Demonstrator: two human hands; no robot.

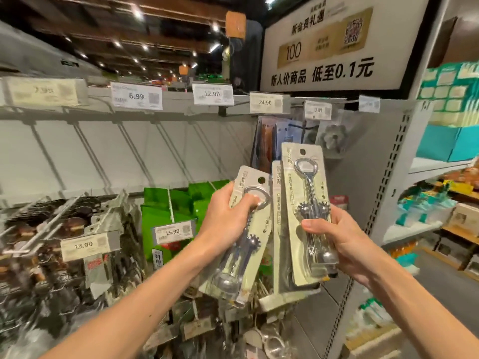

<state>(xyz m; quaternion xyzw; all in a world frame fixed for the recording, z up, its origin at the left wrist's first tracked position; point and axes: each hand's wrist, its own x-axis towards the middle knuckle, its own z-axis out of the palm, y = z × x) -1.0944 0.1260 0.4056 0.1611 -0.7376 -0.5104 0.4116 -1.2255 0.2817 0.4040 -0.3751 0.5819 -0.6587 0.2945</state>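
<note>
The person stood in front of a shop rack and held one corkscrew pack in each hand. The left hand [228, 218] gripped the left pack [260, 230] at its upper half, with the fingers curled over the front near the metal ring, and this pack leaned with its top toward the right. The right hand [344, 242] gripped the right pack [305, 193] at its lower half, with the thumb pressed across the front and the fingers behind the card. This pack was almost upright and a little higher. A third pack [277, 203] of the same kind showed between the two, just behind the right one (I could not tell what kept it there). Behind the left wrist hung green bags [166, 211] with a price tag [172, 231] reading 15.90.
</note>
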